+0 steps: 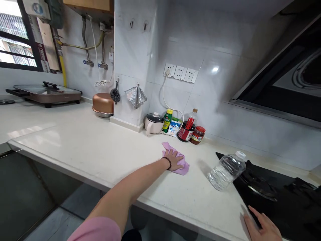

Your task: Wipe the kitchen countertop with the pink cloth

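Note:
My left hand (174, 159) lies flat on a pink cloth (182, 168), pressing it onto the white countertop (100, 150); the fingers are spread over the cloth. A dark bead bracelet circles that wrist. My right hand (263, 227) rests at the bottom right on the counter's front edge beside the black gas hob (283, 197), fingers stretched out and holding nothing. A clear plastic bottle (225, 170) with a white cap stands between the two hands, at the hob's left corner.
Against the tiled wall stand a small white pot (153, 123), a green bottle (167, 121), a blue-white packet (174, 127), a dark jar (185, 133) and a red-lidded jar (198, 134). A copper pot (102, 104) and an electric grill pan (46, 93) sit at the left. A range hood (288, 80) hangs at the right.

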The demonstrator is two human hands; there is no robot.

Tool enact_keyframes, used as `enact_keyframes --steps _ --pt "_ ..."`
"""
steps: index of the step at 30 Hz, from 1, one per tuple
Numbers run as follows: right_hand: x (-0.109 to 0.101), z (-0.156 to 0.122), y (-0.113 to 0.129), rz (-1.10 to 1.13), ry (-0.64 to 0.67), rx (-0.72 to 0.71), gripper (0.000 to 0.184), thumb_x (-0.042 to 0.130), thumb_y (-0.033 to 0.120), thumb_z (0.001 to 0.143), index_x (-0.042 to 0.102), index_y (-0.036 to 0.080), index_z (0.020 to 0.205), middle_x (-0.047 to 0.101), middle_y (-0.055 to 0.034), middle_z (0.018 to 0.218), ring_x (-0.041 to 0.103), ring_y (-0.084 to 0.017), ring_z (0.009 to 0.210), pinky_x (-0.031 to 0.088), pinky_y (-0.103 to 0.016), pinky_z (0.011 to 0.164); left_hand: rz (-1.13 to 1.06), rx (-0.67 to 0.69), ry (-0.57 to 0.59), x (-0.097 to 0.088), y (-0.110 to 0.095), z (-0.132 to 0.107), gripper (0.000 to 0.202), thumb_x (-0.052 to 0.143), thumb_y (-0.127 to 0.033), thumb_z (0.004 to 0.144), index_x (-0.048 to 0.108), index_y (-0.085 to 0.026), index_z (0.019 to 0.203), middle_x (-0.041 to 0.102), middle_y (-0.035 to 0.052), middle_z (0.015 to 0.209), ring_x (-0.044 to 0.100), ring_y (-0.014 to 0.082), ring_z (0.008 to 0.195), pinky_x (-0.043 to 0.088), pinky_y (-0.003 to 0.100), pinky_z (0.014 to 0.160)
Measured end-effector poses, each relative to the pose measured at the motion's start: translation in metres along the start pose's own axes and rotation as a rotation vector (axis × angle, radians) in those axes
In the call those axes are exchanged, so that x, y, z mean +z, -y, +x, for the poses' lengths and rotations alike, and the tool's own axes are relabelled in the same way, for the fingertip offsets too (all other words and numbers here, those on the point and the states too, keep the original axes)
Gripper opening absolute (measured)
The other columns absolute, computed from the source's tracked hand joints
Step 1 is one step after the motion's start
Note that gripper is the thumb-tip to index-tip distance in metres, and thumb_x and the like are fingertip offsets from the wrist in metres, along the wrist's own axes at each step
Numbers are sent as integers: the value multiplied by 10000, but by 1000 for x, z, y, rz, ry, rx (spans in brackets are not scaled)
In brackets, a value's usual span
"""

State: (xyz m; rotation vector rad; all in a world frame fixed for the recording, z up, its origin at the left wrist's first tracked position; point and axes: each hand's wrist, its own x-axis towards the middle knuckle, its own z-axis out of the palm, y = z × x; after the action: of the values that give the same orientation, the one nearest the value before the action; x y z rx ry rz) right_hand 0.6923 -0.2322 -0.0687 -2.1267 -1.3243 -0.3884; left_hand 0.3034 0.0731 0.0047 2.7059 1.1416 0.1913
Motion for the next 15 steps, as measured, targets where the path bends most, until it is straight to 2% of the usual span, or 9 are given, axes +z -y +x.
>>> enact_keyframes --steps 3,7,12,15 --pt "5 -2 -2 0 3 -13 656 541 653 820 678 243 1314 728 -141 1145 499 -427 1392 441 -630 1132 41 -69 -15 -10 34 -24 843 380 -826 881 354 -403 1610 291 104 1704 227 438 1537 168 661 1203" --pt "10 -2 1 -10 -7 18 711 508 655 822 682 173 1315 735 -170 1018 506 -445 1375 430 -620 1141 113 -208 -62 -26 94 -63 777 363 -766 938 343 -388 1616 340 122 1671 288 424 1499 224 656 1174" --pt "17 -4 3 -20 -73 -46 746 445 656 847 663 126 1324 713 -188 1097 510 -443 1356 421 -610 1150 193 -418 -120 -46 179 -131 731 310 -713 985 340 -363 1626 380 135 1643 334 420 1466 256 661 1152" --pt "18 -6 5 -5 -100 -68 722 431 649 883 654 127 1328 713 -193 1073 508 -444 1356 433 -622 1134 238 -545 -155 -53 221 -174 717 273 -694 1001 328 -359 1633 393 130 1634 367 399 1448 269 648 1157"
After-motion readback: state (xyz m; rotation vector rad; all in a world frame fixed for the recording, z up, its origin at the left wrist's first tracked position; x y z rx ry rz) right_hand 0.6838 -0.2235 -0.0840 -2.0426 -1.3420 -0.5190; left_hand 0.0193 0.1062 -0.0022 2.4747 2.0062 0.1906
